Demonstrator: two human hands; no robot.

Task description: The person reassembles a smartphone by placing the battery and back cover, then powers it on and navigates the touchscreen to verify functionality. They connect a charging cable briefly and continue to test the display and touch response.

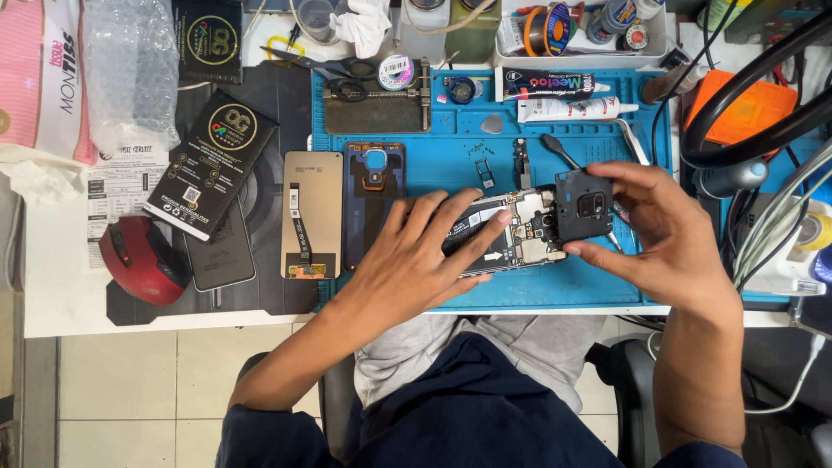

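Surface: white surface (52, 295) set over a pale tiled floor, with a blue work mat (451, 165) laid across its middle so small parts stay on one bounded, ridged field.
Opened phone: lies on the blue work mat just in front of the person, back side up, its opened phone (511, 234) body showing a dark battery and a bare circuit board at the right end.
Left hand: the left hand (416, 251) lies flat over the phone's left half, fingers (472, 230) spread and pressing down, apparently to pin the body so it cannot slide.
Right hand: the right hand (667, 234) pinches a black camera cover plate (583, 204) between thumb below and forefinger above, held tilted right over the board's upper end; the edge grip keeps the fingertips off the lens area.
Cover plate position: touching or just above the board; which of the two I cannot tell.
Spare parts: a replacement screen (310, 215) with its flex cable up and a dark blue back cover (373, 195) lie side by side left of the phone, near but out of the hands' way.
Small pieces: a SIM tray (484, 173) and a narrow dark strip (520, 163) rest on the mat above the phone, kept apart from each other.
Tools: a black spudger (559, 149) and glue tubes (563, 97) lie along the mat's far edge, within the right hand's reach.
Left side: a red computer mouse (139, 260) and black packages (212, 165) sit well apart from the work.
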